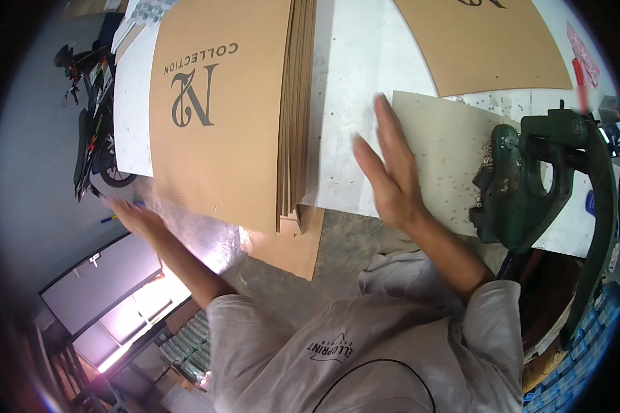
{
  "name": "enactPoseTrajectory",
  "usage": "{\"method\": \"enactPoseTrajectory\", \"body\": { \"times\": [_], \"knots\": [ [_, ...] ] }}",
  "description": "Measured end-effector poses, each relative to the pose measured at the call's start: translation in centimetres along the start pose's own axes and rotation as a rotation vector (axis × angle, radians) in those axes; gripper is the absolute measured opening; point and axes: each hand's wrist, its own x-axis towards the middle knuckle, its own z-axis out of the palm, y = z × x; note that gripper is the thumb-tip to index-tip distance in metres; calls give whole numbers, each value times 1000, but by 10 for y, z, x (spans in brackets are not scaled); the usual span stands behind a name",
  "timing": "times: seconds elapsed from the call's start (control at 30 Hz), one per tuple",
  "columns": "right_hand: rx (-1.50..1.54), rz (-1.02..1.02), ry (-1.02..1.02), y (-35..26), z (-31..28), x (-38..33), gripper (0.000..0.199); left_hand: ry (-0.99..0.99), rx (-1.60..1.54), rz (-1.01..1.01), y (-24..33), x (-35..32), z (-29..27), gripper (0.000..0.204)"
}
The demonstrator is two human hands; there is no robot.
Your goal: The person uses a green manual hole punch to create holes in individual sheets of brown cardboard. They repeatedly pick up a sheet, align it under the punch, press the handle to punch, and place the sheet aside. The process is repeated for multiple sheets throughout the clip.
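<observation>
A thick stack of flat brown cardboard pieces (248, 144) with dark printing on top lies on the white table, its right side showing many layered edges. Small holes show near the top piece's near edge. My left hand (136, 219), slightly blurred, is off the stack's near left corner, fingers stretched out and holding nothing. My right hand (396, 180) hovers to the right of the stack, thumb and fingers apart, also with nothing in it. Nearest to it on the right are a grey board (437, 158) and a dark green lever press (513, 186) with a long curved handle.
Another brown printed piece (489, 51) lies at the far right of the white table (351, 62). A brown sheet (289, 251) is below the stack's near edge. A motorcycle (100, 131) stands at the left. Blue woven material (585, 358) is at the lower right.
</observation>
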Motion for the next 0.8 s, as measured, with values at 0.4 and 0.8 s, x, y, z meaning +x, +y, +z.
{"method": "enactPoseTrajectory", "body": {
  "times": [0.4, 0.8],
  "knots": [
    [-514, -269, -92, -11, -127, -174, 58, 106, -845, -511, 112, -206, 123, 65],
    [-320, -309, 616, -28, -289, -148, 14, 157, -852, -392, 102, -197, 118, 61]
  ]
}}
